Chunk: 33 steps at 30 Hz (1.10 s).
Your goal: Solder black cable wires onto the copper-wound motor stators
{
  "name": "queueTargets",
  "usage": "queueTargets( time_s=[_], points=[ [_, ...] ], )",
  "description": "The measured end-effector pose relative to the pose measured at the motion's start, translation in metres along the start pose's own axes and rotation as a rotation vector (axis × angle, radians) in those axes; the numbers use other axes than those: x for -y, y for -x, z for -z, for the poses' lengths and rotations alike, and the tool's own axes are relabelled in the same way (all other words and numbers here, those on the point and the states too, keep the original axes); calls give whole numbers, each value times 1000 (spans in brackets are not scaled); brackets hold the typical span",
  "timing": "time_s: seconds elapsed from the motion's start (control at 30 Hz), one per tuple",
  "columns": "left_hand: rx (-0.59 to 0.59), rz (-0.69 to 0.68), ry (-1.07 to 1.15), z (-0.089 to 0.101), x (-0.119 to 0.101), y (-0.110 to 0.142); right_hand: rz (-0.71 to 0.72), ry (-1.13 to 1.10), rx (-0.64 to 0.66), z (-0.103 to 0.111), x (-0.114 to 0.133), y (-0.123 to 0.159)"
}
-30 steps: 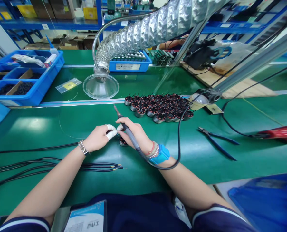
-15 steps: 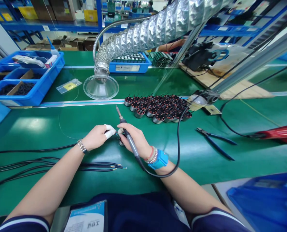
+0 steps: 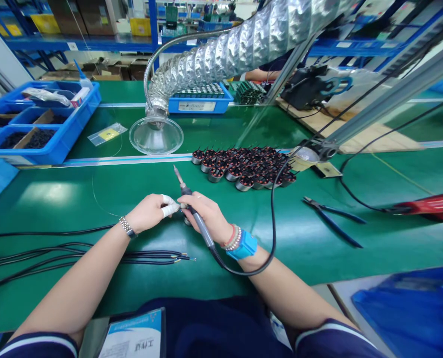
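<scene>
Across the green bench (image 3: pixel 53 199) before my fingers, a clear fume hood (image 3: pixel 156 136) hangs beyond them on its silver duct, and blue bins (image 3: pixel 49 130) sit well off to their left. Past my fingertips lies a crowd of small motors (image 3: pixel 243 168), and to the right of my fingers are blue-handled pliers (image 3: pixel 333 221). Black cables (image 3: pixel 94 257) with bared ends run just below my left hand (image 3: pixel 148 213). My right hand (image 3: pixel 207 213) is closed around a soldering iron (image 3: pixel 202 232), held like a pen, its tip pointing past my fingers. Under both hands, mostly hidden, sits a motor (image 3: pixel 187 221). It should handle as a dense, rather heavy little metal can, stiff and a bit slippery, best held by its outer casing, clear of the windings, which look easily damaged. My taped left fingertips (image 3: pixel 168 206) are drawn narrow just above it; whether they pinch the motor or a thin wire, I cannot tell
</scene>
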<state>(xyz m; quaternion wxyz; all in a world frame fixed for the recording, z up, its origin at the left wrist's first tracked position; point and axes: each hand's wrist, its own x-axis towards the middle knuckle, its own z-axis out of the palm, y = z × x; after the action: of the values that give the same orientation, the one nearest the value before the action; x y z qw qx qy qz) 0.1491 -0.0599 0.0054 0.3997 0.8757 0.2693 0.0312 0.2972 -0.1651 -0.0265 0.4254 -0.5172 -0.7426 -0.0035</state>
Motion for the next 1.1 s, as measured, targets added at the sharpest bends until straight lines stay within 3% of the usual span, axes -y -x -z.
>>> queueTargets(
  time_s=[0.1,0.27,0.33,0.47,0.67,0.83,0.93,1.1],
  points=[
    [-5,8,80,-2,-1,1,-31,-53,3,-1,-1,0],
    [-79,-2,172,-9,1,2,-416,-354,-111,-11,1,2],
    [-93,4,195,-12,4,1,-483,-409,-140,-12,0,4],
    [-97,35,226,-13,12,-2,-435,-370,-155,-1,-2,6],
    [-105,47,236,-14,17,-5,-362,-305,-1,4,2,7],
    [-117,58,252,-14,13,-4,-333,-133,-98,-3,3,8],
    [-123,57,252,-15,10,-3,-387,-103,-122,-3,3,6],
    [-137,48,266,-16,8,-1,-620,-282,-105,-5,4,-4]
  ],
)
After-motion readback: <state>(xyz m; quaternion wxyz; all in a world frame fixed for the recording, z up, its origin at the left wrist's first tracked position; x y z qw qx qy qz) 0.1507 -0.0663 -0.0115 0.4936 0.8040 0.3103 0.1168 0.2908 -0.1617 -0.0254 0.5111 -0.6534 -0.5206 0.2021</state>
